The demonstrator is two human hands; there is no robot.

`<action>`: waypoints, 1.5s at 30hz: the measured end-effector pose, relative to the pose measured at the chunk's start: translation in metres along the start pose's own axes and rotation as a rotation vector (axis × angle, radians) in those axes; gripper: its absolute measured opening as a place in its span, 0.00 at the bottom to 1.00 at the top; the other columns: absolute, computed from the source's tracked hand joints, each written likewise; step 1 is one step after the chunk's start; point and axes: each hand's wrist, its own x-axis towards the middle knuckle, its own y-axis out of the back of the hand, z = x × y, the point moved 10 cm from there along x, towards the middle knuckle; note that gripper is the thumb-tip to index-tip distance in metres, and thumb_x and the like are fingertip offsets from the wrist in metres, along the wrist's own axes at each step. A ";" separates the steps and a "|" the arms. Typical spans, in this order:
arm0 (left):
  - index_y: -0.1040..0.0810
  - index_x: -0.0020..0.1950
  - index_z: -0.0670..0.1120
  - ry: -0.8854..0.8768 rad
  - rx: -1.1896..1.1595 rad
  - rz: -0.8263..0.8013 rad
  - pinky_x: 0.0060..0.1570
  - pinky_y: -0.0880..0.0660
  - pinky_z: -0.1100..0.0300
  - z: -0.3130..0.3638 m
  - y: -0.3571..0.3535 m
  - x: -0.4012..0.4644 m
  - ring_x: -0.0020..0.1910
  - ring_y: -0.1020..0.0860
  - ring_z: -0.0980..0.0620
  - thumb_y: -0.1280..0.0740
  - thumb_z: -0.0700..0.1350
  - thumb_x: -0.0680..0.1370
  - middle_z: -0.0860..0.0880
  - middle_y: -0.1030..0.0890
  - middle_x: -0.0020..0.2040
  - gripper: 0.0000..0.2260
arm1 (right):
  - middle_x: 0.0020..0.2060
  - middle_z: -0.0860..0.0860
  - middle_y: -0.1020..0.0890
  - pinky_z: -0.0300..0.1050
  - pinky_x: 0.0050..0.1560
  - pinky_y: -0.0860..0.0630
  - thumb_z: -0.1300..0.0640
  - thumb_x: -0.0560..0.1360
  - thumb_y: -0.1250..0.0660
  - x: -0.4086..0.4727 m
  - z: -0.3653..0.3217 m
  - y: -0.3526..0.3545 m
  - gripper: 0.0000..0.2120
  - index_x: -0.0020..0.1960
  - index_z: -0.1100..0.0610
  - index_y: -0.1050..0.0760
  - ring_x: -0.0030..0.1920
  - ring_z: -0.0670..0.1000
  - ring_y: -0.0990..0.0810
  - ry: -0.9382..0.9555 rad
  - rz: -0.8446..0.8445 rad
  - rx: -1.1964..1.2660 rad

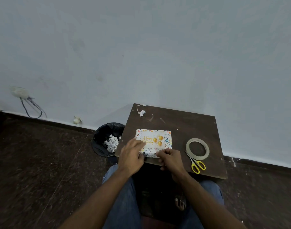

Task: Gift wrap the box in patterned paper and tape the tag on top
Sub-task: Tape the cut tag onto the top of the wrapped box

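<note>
- Box (153, 142), already wrapped in patterned paper, sits on the table (182, 128) at lower centre of the head view, with the tag (152, 140) lying flat on its top.
- Left hand (132, 154) rests on the box's lower-left part, fingers fairly straight and pressing down; if it lifts early, the tag may slide askew.
- Right hand (170, 158), at the box's near edge, has its fingers curled as if pinching something small, probably a tape piece; I cannot tell for sure. Tape could stick to the fingers or fold on itself.
- Tape (197, 149) and scissors (196, 163) lie just right of the box, touching each other; a careless reach could knock them off the table.
- Box sits near the table's lower edge, so a push could tip it towards the lap.
- Bin (106, 139) stands left of the table, holding paper scraps.
</note>
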 end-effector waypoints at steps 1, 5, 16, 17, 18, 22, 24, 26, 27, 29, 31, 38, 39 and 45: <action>0.22 0.67 0.49 -0.022 0.041 -0.019 0.65 0.30 0.44 -0.004 -0.001 -0.002 0.72 0.33 0.48 0.34 0.38 0.74 0.52 0.24 0.66 0.21 | 0.26 0.51 0.24 0.41 0.26 0.28 0.62 0.75 0.29 0.000 0.002 -0.004 0.09 0.37 0.61 0.24 0.24 0.46 0.29 -0.020 0.009 0.016; 0.24 0.69 0.50 -0.091 0.110 -0.065 0.66 0.32 0.45 -0.008 -0.005 -0.008 0.74 0.34 0.48 0.36 0.39 0.74 0.53 0.26 0.70 0.23 | 0.24 0.51 0.25 0.39 0.25 0.30 0.61 0.75 0.30 0.003 0.005 -0.023 0.07 0.39 0.60 0.24 0.21 0.45 0.30 -0.110 0.025 0.040; 0.25 0.71 0.47 0.006 -0.130 -0.032 0.71 0.33 0.51 -0.024 -0.010 -0.012 0.74 0.33 0.51 0.38 0.33 0.72 0.56 0.28 0.71 0.27 | 0.20 0.50 0.29 0.37 0.25 0.32 0.63 0.75 0.32 0.019 0.006 -0.045 0.10 0.35 0.61 0.25 0.19 0.46 0.35 -0.253 0.048 0.091; 0.25 0.70 0.47 0.010 -0.140 -0.028 0.71 0.32 0.51 -0.025 -0.010 -0.012 0.73 0.33 0.51 0.38 0.33 0.72 0.56 0.27 0.71 0.27 | 0.20 0.50 0.29 0.37 0.25 0.32 0.63 0.74 0.32 0.020 0.007 -0.045 0.09 0.35 0.60 0.26 0.19 0.46 0.35 -0.263 0.050 0.085; 0.25 0.70 0.47 0.013 -0.148 -0.023 0.71 0.32 0.51 -0.026 -0.010 -0.012 0.73 0.32 0.51 0.38 0.33 0.72 0.56 0.27 0.71 0.27 | 0.21 0.51 0.29 0.37 0.25 0.31 0.63 0.73 0.32 0.021 0.008 -0.046 0.09 0.35 0.61 0.26 0.19 0.46 0.35 -0.273 0.052 0.077; 0.23 0.69 0.46 0.025 -0.158 0.000 0.70 0.31 0.53 -0.027 -0.010 -0.013 0.71 0.30 0.53 0.37 0.31 0.72 0.55 0.25 0.69 0.26 | 0.21 0.52 0.28 0.40 0.27 0.30 0.63 0.71 0.32 0.028 0.011 -0.046 0.08 0.34 0.62 0.24 0.20 0.48 0.34 -0.290 0.094 0.052; 0.23 0.68 0.47 0.036 -0.165 0.014 0.68 0.30 0.53 -0.028 -0.010 -0.013 0.70 0.29 0.55 0.37 0.31 0.72 0.55 0.25 0.69 0.26 | 0.22 0.53 0.27 0.41 0.29 0.28 0.63 0.70 0.31 0.030 0.012 -0.045 0.08 0.33 0.62 0.24 0.21 0.49 0.33 -0.290 0.124 0.024; 0.22 0.67 0.47 0.037 -0.159 0.028 0.67 0.28 0.51 -0.026 -0.010 -0.013 0.68 0.27 0.54 0.36 0.31 0.72 0.54 0.24 0.68 0.25 | 0.22 0.53 0.26 0.42 0.29 0.27 0.63 0.69 0.31 0.033 0.013 -0.045 0.08 0.31 0.62 0.25 0.21 0.50 0.31 -0.282 0.161 0.012; 0.22 0.67 0.47 0.036 -0.150 0.032 0.66 0.28 0.50 -0.026 -0.010 -0.012 0.68 0.27 0.54 0.35 0.31 0.72 0.54 0.23 0.68 0.25 | 0.22 0.53 0.26 0.43 0.29 0.26 0.63 0.68 0.31 0.035 0.013 -0.045 0.07 0.32 0.62 0.25 0.22 0.50 0.30 -0.279 0.178 0.001; 0.21 0.66 0.47 0.037 -0.120 0.041 0.64 0.27 0.49 -0.025 -0.009 -0.012 0.67 0.26 0.53 0.35 0.32 0.72 0.54 0.23 0.67 0.24 | 0.23 0.53 0.24 0.41 0.28 0.26 0.61 0.67 0.31 0.037 0.014 -0.045 0.05 0.37 0.64 0.22 0.23 0.50 0.28 -0.282 0.203 -0.013; 0.20 0.65 0.48 0.043 -0.086 0.038 0.64 0.26 0.48 -0.025 -0.009 -0.012 0.67 0.25 0.53 0.34 0.34 0.71 0.55 0.23 0.67 0.23 | 0.24 0.53 0.24 0.39 0.24 0.27 0.61 0.68 0.31 0.038 0.016 -0.046 0.08 0.44 0.66 0.20 0.24 0.50 0.27 -0.297 0.196 -0.004; 0.23 0.68 0.49 0.047 0.031 0.006 0.67 0.31 0.50 -0.016 -0.011 -0.014 0.69 0.28 0.53 0.34 0.37 0.72 0.56 0.26 0.70 0.24 | 0.39 0.58 0.18 0.48 0.26 0.22 0.59 0.66 0.30 0.041 0.021 -0.053 0.17 0.53 0.65 0.22 0.32 0.55 0.21 -0.329 0.151 -0.007; 0.23 0.68 0.49 0.050 0.032 0.005 0.67 0.31 0.50 -0.016 -0.011 -0.014 0.69 0.29 0.53 0.34 0.37 0.72 0.56 0.26 0.70 0.24 | 0.41 0.60 0.18 0.50 0.26 0.21 0.59 0.66 0.30 0.043 0.022 -0.053 0.18 0.53 0.65 0.22 0.32 0.56 0.20 -0.325 0.142 -0.021; 0.23 0.69 0.50 0.056 0.041 0.001 0.67 0.31 0.49 -0.015 -0.010 -0.015 0.70 0.29 0.52 0.34 0.37 0.72 0.56 0.26 0.71 0.25 | 0.37 0.58 0.19 0.52 0.28 0.19 0.57 0.69 0.28 0.040 0.018 -0.049 0.14 0.50 0.65 0.21 0.31 0.55 0.20 -0.290 0.107 -0.142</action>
